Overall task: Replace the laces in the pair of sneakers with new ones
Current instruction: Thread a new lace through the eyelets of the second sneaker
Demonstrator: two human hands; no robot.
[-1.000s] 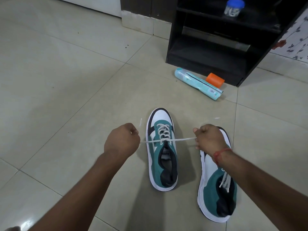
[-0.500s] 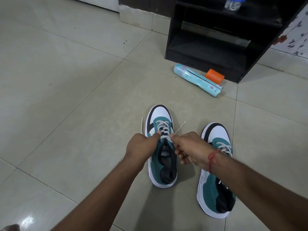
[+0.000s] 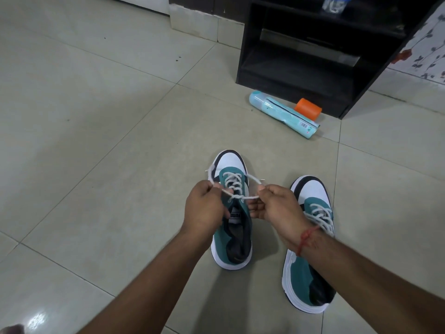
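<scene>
Pale tiled floor [image 3: 96, 141] underneath everything. Black open shelf unit [image 3: 313, 56] far beyond the fingers, toward the upper right, with a blue-lidded jar [image 3: 336, 4] on a shelf. In front of its base, lying flat: a light-blue tube package [image 3: 284, 114] and an orange cylinder [image 3: 308, 109] just behind it, touching or nearly so.

2 teal, white and black sneakers, toes pointing away. Right sneaker [image 3: 310, 249] just right of the right wrist, laced in white, partly hidden by the forearm. Left sneaker [image 3: 232, 213] directly under and between both sets of fingers, its white lace [image 3: 234, 186] crossed up the front and knotted once at the top.

Left hand [image 3: 204, 206] curled, pinching 1 lace end. Right hand [image 3: 277, 203] curled, pinching the other, a loop arching forward from thumb and forefinger. Red thread [image 3: 307, 238] around the right wrist.
</scene>
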